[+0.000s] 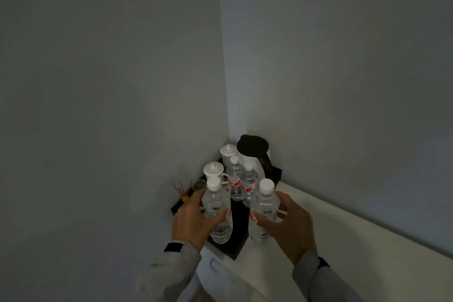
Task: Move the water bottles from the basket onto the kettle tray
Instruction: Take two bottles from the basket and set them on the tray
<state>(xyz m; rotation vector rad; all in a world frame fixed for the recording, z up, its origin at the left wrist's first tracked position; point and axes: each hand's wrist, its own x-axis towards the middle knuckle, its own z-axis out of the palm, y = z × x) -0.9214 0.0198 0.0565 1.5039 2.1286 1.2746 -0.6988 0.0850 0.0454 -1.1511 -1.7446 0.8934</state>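
Note:
A black kettle tray (239, 214) sits in the wall corner on a white counter. Two clear water bottles with white caps and red labels stand on it, one (234, 180) behind, the other (247, 185) beside it. My left hand (193, 223) grips a third bottle (217, 211) over the tray's near left part. My right hand (291, 225) grips another bottle (264, 208) at the tray's near right edge. Whether either held bottle touches the tray, I cannot tell. No basket is in view.
A white kettle with a black lid and handle (255, 154) stands at the tray's back. Two white lidded cups (228, 152) (213, 170) stand at the left, with stir sticks (182, 189) beyond. The white counter (343, 252) runs right along the wall.

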